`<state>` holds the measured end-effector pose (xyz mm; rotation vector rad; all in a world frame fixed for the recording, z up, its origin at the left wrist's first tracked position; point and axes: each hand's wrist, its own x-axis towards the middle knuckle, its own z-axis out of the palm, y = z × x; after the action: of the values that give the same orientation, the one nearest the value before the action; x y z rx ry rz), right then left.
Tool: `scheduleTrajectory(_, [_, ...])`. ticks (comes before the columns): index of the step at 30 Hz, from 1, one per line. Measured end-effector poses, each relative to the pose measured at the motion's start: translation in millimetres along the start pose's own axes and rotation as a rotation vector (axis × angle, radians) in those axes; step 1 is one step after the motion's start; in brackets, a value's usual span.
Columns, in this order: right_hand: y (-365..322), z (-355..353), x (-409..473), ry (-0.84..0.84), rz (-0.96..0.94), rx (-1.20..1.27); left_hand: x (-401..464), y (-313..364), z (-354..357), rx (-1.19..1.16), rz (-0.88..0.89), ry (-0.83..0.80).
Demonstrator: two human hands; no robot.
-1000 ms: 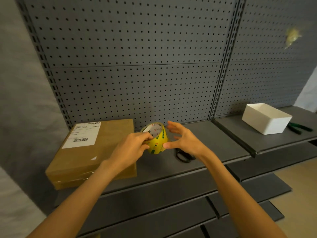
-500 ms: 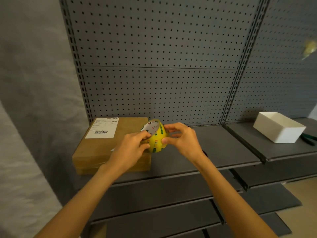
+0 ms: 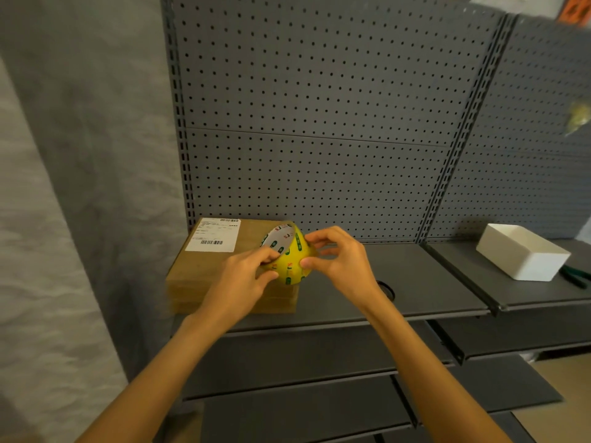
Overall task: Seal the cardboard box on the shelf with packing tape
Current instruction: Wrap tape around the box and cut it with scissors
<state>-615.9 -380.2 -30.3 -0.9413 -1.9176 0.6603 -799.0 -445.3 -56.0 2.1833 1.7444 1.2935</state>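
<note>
Both hands hold the yellow tape roll (image 3: 289,262) up in front of the shelf (image 3: 425,282), each grip closed on it from its own side. From the left, the left hand (image 3: 246,276) has its fingers curled over the roll's near rim and into the white printed core, with the thumb lying against the outer yellow band. The roll is tilted, so its open core faces up and toward the left, and green and red printing runs round the outside. It sits in the air just above the right-hand near corner of the cardboard box (image 3: 220,270), and whether it touches the box I cannot tell.

The box lies flat at the left end of the shelf, against the pegboard back panel (image 3: 319,123), with a white shipping label (image 3: 216,235) bearing barcodes on the far left part of its lid.

The right hand (image 3: 340,262) meets the roll from the right, its thumb tip pressed on the yellow band and its fingertips pinching at the roll's upper edge.

Behind the right wrist, a dark looped handle (image 3: 387,289) peeks out on the shelf. Farther right, on the neighbouring shelf section, stands a white open tray (image 3: 524,255), with a green-handled tool (image 3: 575,276) just beside it at the frame's edge.
</note>
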Motion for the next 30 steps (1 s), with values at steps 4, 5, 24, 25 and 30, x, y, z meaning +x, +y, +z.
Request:
scheduleTrajectory(4, [-7.4, -8.0, 3.9, -0.209, 0.141, 0.167, -12.6, -3.3, -9.2, 0.014, 0.090, 0.004])
scheduleTrajectory(5, [-8.9, -9.6, 4.5, -0.295, 0.177, 0.183, -15.0, -4.1, -11.0, 0.022, 0.111, -0.005])
scheduleTrajectory(24, [-16.0, 10.2, -22.4, -0.347, -0.062, -0.243, -39.8, 11.0, -0.4, -0.004, 0.016, -0.086])
scheduleTrajectory(25, [-16.2, 10.7, -24.3, -0.337, -0.089, -0.268, -41.2, 9.8, 0.3, 0.007, 0.019, -0.082])
scheduleTrajectory(30, [-15.6, 13.8, -32.8, -0.286, -0.175, -0.338, -46.5, 9.4, 2.8, 0.019, 0.043, -0.057])
